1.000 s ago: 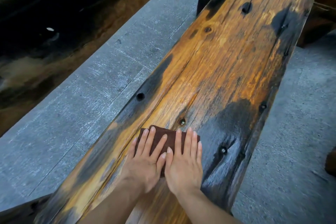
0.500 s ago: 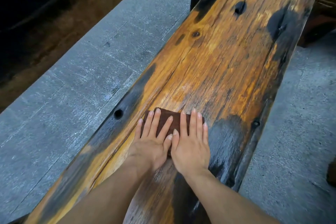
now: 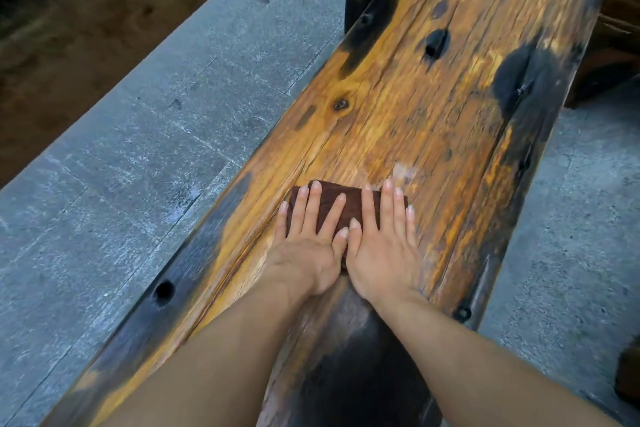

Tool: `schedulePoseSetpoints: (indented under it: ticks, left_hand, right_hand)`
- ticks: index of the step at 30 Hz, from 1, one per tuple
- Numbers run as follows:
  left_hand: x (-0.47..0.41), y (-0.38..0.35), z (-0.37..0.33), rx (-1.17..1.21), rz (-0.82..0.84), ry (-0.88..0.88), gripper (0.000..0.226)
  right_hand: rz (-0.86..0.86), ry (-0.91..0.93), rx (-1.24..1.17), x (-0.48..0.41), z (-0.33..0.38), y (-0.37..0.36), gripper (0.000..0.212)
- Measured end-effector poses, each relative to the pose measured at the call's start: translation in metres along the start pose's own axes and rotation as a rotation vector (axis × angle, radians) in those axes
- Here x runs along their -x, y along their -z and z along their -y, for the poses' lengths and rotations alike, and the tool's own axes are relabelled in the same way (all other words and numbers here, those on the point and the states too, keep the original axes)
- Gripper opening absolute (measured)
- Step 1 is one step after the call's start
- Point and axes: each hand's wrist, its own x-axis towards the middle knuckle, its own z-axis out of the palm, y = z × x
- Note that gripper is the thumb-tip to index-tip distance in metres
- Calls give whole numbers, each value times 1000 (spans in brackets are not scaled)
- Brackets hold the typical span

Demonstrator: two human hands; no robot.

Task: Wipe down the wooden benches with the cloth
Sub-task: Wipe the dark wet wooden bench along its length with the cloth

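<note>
One weathered wooden bench (image 3: 433,107) stands on grey paving (image 3: 166,156).

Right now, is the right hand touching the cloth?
Touching. The head view shows the right hand lying flat, its straight fingers pressing on the brown cloth.

Brown cloth (image 3: 348,206) flat on bench (image 3: 433,107) (orange, weathered)
</note>
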Motion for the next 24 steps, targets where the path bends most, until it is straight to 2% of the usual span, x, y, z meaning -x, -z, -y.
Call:
schedulePoseSetpoints:
  ticks: [12,24]
  left_hand:
    - [-88,43,-43,45,-21,32,48]
    - [-73,43,-42,64,-12,69,48]
  right_hand:
    - [33,11,20,-96,-42,30,57]
    - [74,1,20,-88,-33,32,57]
